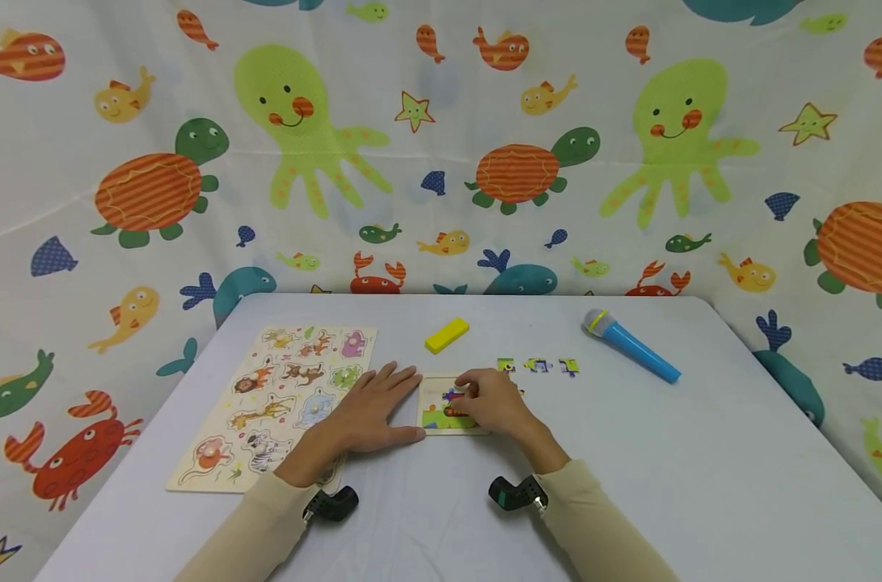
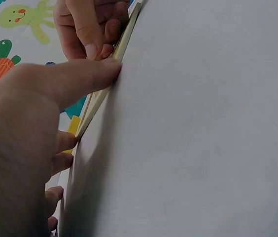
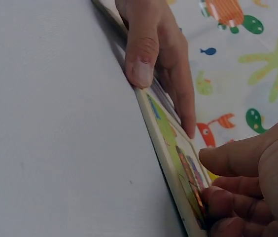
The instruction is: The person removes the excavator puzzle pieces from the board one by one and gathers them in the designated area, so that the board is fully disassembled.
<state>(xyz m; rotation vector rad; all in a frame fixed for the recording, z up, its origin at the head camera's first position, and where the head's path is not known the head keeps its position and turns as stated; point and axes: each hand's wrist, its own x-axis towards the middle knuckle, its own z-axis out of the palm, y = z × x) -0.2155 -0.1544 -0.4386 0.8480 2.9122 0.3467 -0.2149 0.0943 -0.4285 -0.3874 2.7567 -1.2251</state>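
A small wooden jigsaw tray [image 1: 430, 386] with a green and orange picture lies between my hands. My left hand [image 1: 371, 414] lies spread with fingers straight, its thumb touching the tray's near left corner and its fingertips by the left rim. Over the tray bends my right hand [image 1: 500, 402], fingers curled. In the right wrist view its fingertips touch the printed jigsaw pieces [image 3: 187, 170]; whether they pinch one is hidden. Beyond the tray lie three loose jigsaw pieces [image 1: 538, 365] in a row. The right hand covers the tray's right part.
A large wooden animal puzzle board [image 1: 218, 412] lies at the left, partly under my left hand and forearm. Behind the tray is a yellow block [image 1: 447, 335]. A blue toy microphone [image 1: 637, 349] lies at the back right. A sea-animal curtain [image 1: 441, 218] hangs behind the table.
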